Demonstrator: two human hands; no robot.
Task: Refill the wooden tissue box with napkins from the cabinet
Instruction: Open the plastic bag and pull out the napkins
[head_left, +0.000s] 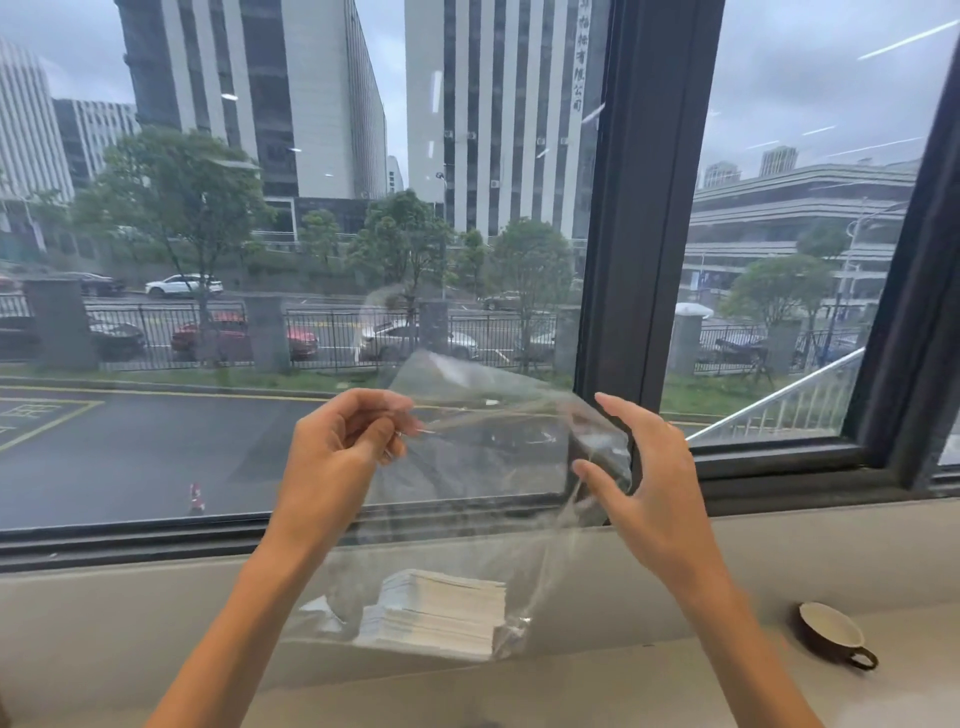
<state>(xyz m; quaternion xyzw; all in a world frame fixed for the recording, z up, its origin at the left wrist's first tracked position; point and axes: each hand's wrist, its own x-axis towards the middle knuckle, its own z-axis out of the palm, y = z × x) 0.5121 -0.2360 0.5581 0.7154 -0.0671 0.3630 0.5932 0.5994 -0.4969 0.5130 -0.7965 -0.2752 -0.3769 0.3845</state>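
A clear plastic bag (467, 467) hangs in front of the window, held up by both hands. A stack of white napkins (441, 613) lies in its bottom, just above the counter. My left hand (337, 452) pinches the bag's top edge on the left. My right hand (644, 478) holds the bag's right top edge between thumb and fingers, with the fingers partly spread. The wooden tissue box and the cabinet are out of view.
A beige counter (597, 691) runs below the window sill (779, 540). A brown cup (831, 634) with a pale inside lies tipped on the counter at the right. A dark window frame (649, 208) stands upright behind the bag.
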